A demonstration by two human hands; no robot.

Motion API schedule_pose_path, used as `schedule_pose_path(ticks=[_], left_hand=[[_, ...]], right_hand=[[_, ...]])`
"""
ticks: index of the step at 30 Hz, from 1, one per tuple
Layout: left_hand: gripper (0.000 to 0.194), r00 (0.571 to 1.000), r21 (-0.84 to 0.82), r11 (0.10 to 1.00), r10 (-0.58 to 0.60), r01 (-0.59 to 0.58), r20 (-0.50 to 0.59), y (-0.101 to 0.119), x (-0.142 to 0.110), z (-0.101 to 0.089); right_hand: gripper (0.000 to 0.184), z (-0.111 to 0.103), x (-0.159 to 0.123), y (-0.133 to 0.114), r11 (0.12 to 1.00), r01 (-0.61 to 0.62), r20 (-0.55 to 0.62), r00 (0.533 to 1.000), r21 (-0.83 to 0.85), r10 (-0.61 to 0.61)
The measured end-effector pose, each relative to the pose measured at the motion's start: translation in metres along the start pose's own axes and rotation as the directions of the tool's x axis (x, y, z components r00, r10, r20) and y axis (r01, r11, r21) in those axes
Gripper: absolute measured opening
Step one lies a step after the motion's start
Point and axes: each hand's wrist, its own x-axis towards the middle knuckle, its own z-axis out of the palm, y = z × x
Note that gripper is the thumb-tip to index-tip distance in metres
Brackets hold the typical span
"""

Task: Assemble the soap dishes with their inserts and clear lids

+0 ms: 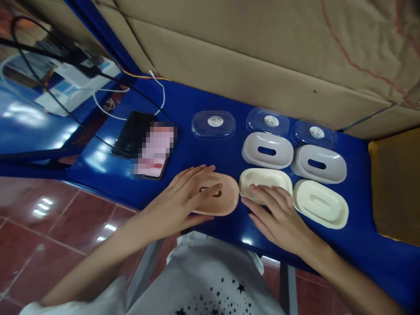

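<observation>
My left hand (183,197) reaches across a peach oval soap dish (229,194) with a slot in its middle. Its fingers lie over the far side and inside, with the thumb along the near rim, so the dish is held between them. My right hand (278,214) rests with fingers apart on the near edge of a cream oval dish (265,175), not closed round it. Beside that is a second cream dish (320,203). Behind them sit two white slotted dishes, one on the left (267,151) and one on the right (320,164).
Three clear lids with round stickers, the leftmost (200,124) apart from the others, lie at the back of the blue table (183,100). Phones (131,133) and cables are at the left, near a power strip (68,89). A brown box (397,188) stands at the right.
</observation>
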Motion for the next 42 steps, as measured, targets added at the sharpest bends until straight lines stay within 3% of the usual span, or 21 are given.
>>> schedule_pose_path(ticks=[5, 12, 17, 19, 22, 24, 26, 29, 33, 38, 42], left_hand=[[0.065, 1.000, -0.037, 0.999, -0.020, 0.020, 0.007, -0.004, -0.008, 0.010], [0.062, 1.000, 0.015, 1.000, 0.016, -0.016, -0.015, -0.011, 0.003, -0.003], [0.063, 0.989, 0.157, 0.979, -0.119, 0.133, -0.090, -0.034, 0.063, -0.016], [0.072, 0.972, 0.188, 0.954, -0.234, 0.233, -0.016, -0.050, 0.094, -0.018], [0.087, 0.898, 0.238, 0.880, -0.436, 0.410, 0.065, -0.074, 0.133, -0.018], [0.090, 0.846, 0.221, 0.853, -0.510, 0.473, 0.158, -0.087, 0.148, -0.019], [0.089, 0.830, 0.200, 0.846, -0.528, 0.494, 0.180, -0.092, 0.152, -0.021], [0.086, 0.877, 0.163, 0.880, -0.466, 0.445, 0.118, -0.084, 0.136, -0.029], [0.085, 0.973, 0.002, 0.973, -0.229, 0.229, -0.036, -0.045, 0.081, -0.045], [0.073, 0.983, 0.029, 0.982, -0.184, 0.184, -0.021, 0.007, 0.018, -0.041], [0.070, 0.984, 0.038, 0.983, -0.176, 0.177, -0.025, 0.019, 0.004, -0.019]], right_hand=[[0.063, 0.004, -0.003, -0.007, 0.998, 0.060, 0.079, 0.995, -0.013, -0.059], [0.055, 0.003, 0.000, -0.009, 0.998, 0.048, 0.065, 0.997, -0.039, -0.046], [0.050, 0.003, 0.001, -0.009, 0.998, 0.049, 0.050, 0.998, -0.050, -0.047], [0.047, 0.003, 0.000, -0.008, 0.997, 0.055, 0.037, 0.998, -0.052, -0.053], [0.044, 0.002, -0.002, -0.006, 0.998, 0.047, 0.018, 0.999, -0.044, -0.047], [0.043, 0.000, -0.003, -0.004, 0.998, 0.041, 0.010, 0.999, -0.038, -0.041], [0.042, -0.001, -0.005, -0.001, 0.999, 0.037, 0.006, 0.999, -0.027, -0.037], [0.040, -0.001, -0.008, 0.001, 1.000, 0.031, 0.001, 1.000, -0.004, -0.031], [0.040, -0.002, -0.009, 0.002, 1.000, 0.022, 0.006, 1.000, 0.020, -0.022], [0.041, -0.002, -0.005, 0.000, 0.999, 0.020, 0.025, 0.999, 0.035, -0.021], [0.041, 0.000, -0.004, -0.001, 0.999, 0.024, 0.041, 0.999, 0.044, -0.026]])
